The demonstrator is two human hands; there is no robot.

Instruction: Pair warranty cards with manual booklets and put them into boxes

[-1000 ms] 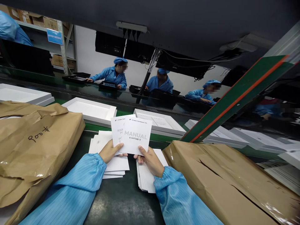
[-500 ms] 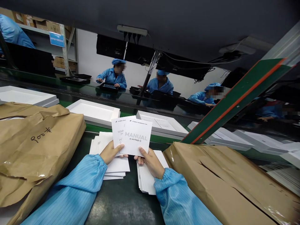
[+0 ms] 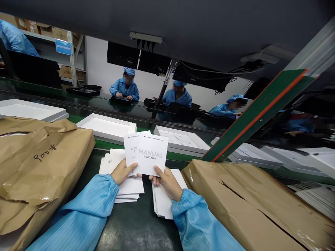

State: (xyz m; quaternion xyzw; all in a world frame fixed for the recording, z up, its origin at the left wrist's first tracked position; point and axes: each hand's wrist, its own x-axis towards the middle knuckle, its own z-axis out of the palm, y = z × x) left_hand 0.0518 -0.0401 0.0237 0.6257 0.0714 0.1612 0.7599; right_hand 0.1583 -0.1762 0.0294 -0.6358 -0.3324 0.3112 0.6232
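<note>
Between thumb and fingers, my right hand (image 3: pixel 167 179) grips a white booklet (image 3: pixel 152 151) printed "MANUAL". My left hand (image 3: pixel 124 171) pinches a white warranty leaflet (image 3: pixel 130 146) whose right part is covered by the booklet. Both papers overlap, held upright-tilted above the bench. Under my left hand lies a stack of white booklets (image 3: pixel 131 190), fanned unevenly. A second white stack (image 3: pixel 162 202) rests under my right hand, partly hidden by it.
Brown paper-wrapped packs flank me, one at left (image 3: pixel 60 164) and one at right (image 3: pixel 235 195). White box trays (image 3: pixel 107 127) line the green conveyor beyond. A green post (image 3: pixel 251 120) slants down at right. Co-workers in blue (image 3: pixel 124 87) sit across the line.
Both hands hold the same papers in nearly the same place. Across the line, one co-worker has brought their hands together over a black tray. White trays at the left have shifted slightly right.
</note>
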